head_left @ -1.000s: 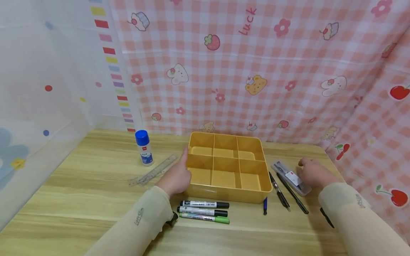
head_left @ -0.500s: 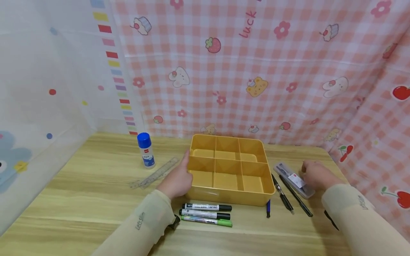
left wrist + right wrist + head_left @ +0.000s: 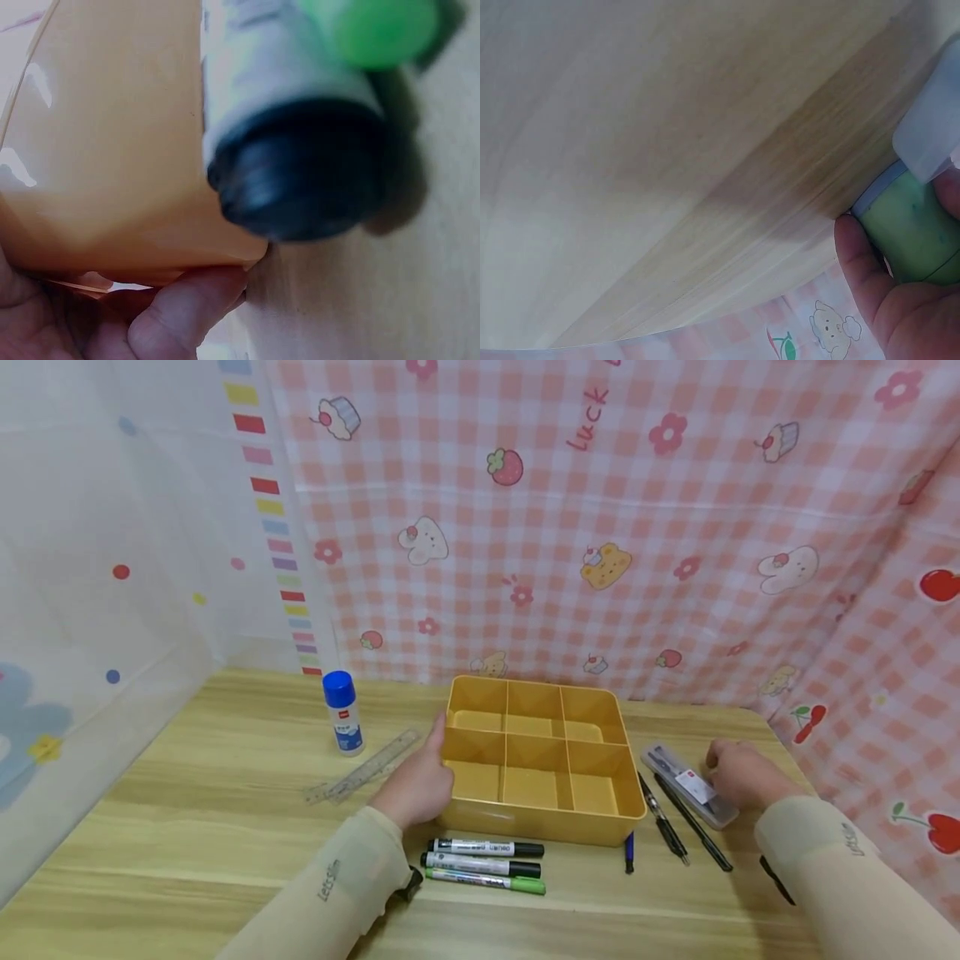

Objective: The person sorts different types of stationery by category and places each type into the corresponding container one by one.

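The yellow box with several compartments stands mid-table. My left hand rests against its left end, one finger straight along the wall. Fingers touch the box's lower corner in the left wrist view. At the right, my right hand is low over the table beside a clear case with a compass inside. In the right wrist view, its fingers and thumb grip a rounded green object with a grey-blue edge; its kind I cannot tell. The hand hides it from the head view.
Two black-capped markers and a green one lie before the box. Pens lie right of it, and a blue pen sits at its front corner. A glue bottle stands left, near clear rulers. Cloth walls border the table.
The whole view has shifted slightly, so things sit a little lower and further right. Both hands keep their places at the box and beside the case.
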